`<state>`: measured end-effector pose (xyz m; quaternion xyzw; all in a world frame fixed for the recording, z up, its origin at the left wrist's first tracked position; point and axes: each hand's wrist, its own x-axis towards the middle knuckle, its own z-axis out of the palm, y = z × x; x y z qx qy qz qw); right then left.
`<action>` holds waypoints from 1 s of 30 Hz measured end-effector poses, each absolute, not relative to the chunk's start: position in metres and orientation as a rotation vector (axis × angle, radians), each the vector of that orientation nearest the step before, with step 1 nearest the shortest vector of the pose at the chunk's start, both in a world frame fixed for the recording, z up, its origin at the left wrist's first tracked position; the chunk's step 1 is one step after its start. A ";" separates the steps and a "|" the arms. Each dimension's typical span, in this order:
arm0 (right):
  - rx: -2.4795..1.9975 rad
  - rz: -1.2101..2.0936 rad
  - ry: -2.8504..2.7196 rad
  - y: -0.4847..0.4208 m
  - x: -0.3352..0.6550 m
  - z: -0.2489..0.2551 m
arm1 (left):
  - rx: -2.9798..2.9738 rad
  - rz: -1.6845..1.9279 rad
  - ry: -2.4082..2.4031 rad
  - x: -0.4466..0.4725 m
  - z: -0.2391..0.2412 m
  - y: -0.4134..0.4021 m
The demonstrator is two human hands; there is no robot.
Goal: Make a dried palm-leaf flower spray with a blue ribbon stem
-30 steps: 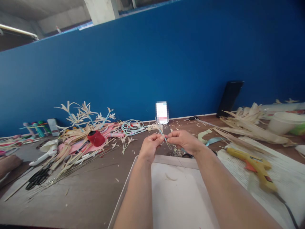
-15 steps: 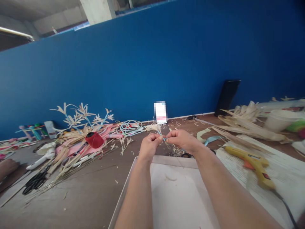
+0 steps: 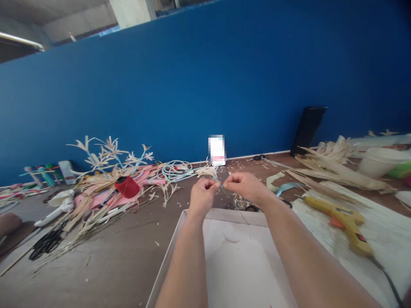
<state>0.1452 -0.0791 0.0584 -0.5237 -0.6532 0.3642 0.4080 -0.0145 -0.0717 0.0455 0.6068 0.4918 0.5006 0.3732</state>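
My left hand (image 3: 203, 197) is closed in a pinch on a small craft flower (image 3: 210, 172) with pale, straw-like petals and a light-blue stem. The flower head points away from me, above the fingertips. Close beside it, my right hand (image 3: 246, 187) pinches at the blue stem, thumb and forefinger pressed together. Exactly what lies between those fingertips is too small to see. Below the hands a thin wire-like strand (image 3: 241, 212) slants down over the rim of a shallow white box (image 3: 236, 217).
Left lie finished flowers (image 3: 112, 152), a red thread cone (image 3: 127, 187), black scissors (image 3: 48, 244) and another person's hand (image 3: 9, 224). A yellow glue gun (image 3: 338, 220) rests on paper at right, near dried husks (image 3: 340, 167) and a white cup (image 3: 380, 162). A lit phone (image 3: 217, 150) leans against the blue partition.
My right hand's fingertips have shifted slightly up and away from the left ones. The thin strand below the hands now shows. The other person's hand at far left has moved a little.
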 end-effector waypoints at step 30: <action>-1.250 0.994 -1.450 -0.075 0.140 0.063 | 1.195 1.295 0.974 -0.007 0.055 -0.076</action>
